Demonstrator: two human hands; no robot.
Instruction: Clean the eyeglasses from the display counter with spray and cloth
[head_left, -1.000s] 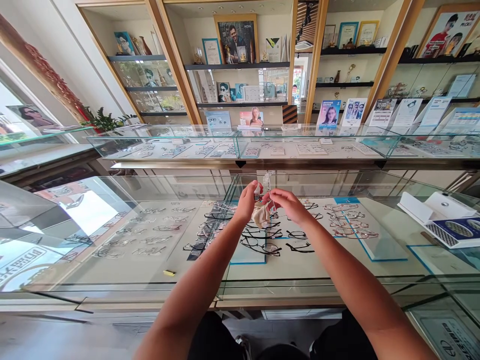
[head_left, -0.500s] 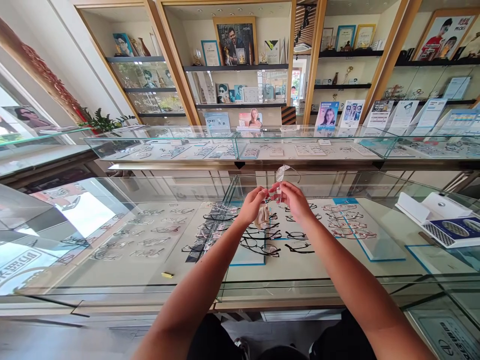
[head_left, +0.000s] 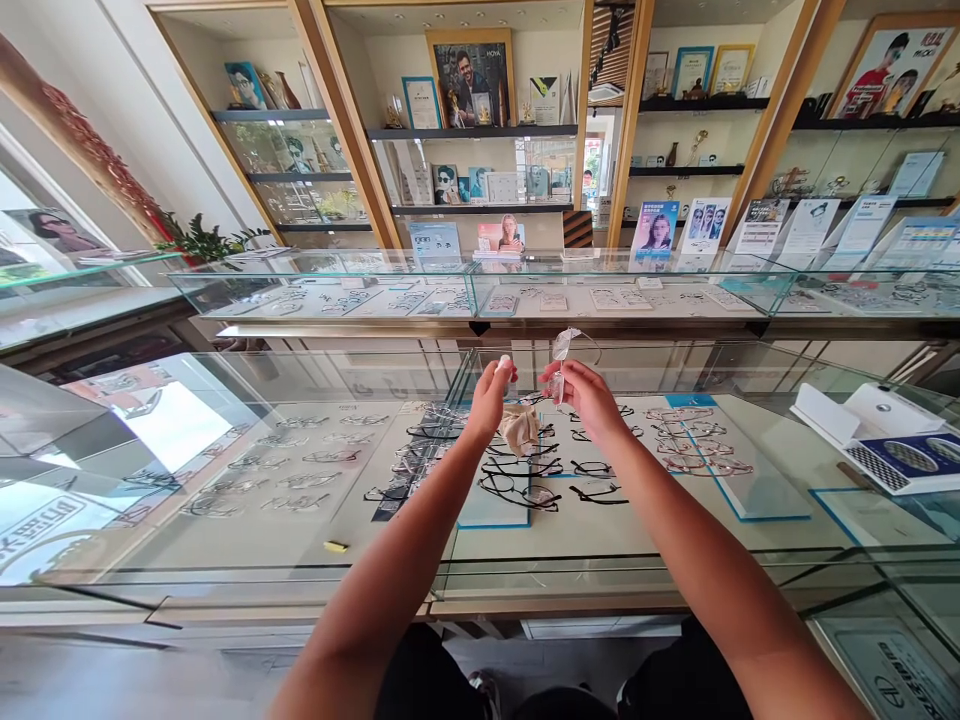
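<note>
My right hand (head_left: 590, 392) is closed on a pair of clear-lensed eyeglasses (head_left: 564, 344), held on end above the glass counter, with one lens and a thin temple sticking up past the fingers. To its left, my left hand (head_left: 489, 398) is closed with the thumb on top. A crumpled beige cloth (head_left: 520, 430) hangs from its inner side, and a small pale spot shows at the thumb tip. The hands are a short way apart. Beneath them, rows of dark-framed eyeglasses (head_left: 517, 492) lie inside the glass showcase.
The glass counter (head_left: 247, 545) spans the space before me, with a small yellow piece (head_left: 335, 547) near its front. A white and blue display box (head_left: 900, 450) stands at the right. Farther back are another showcase (head_left: 540, 300), upright leaflets (head_left: 654, 228) and shelves.
My left hand has drawn away to the left from the eyeglasses, its thumb now raised. More of the cloth shows. My right hand and the eyeglasses are almost unmoved.
</note>
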